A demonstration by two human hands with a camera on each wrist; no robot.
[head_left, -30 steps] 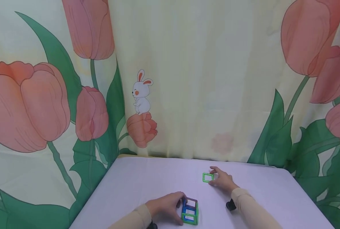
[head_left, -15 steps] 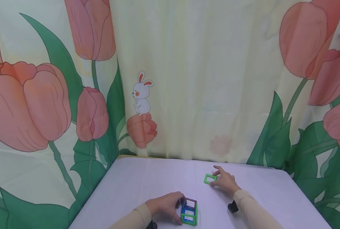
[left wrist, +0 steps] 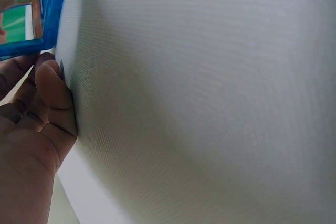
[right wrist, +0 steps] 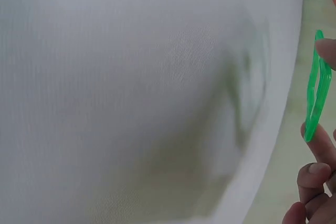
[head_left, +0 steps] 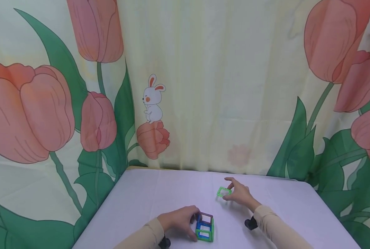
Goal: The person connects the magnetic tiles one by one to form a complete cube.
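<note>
In the head view, my left hand (head_left: pixel 181 220) grips the left side of a small structure of magnetic tiles (head_left: pixel 205 231), thumb near its front corner and fingers behind. Blue, green and dark reddish-brown square frames make up this structure, which stands on the table. The left wrist view catches one blue tile (left wrist: pixel 51 14) of it beside the hand. Farther back and to the right, my right hand (head_left: pixel 242 195) pinches a single green square magnetic tile (head_left: pixel 226 188) by its edges, between thumb and a finger. The green tile (right wrist: pixel 324 93) appears nearly edge-on in the right wrist view.
A white-covered table (head_left: pixel 169 186) lies under both hands. Behind it hangs a curtain (head_left: pixel 209 103) printed with tulips and a rabbit, close to the table's far edge. Black wrist straps or cameras (head_left: pixel 251 223) sit below the sleeves.
The green tile has tilted in my right hand and now stands off the table, its shadow below it. My left hand and the tile structure stay nearly in place.
</note>
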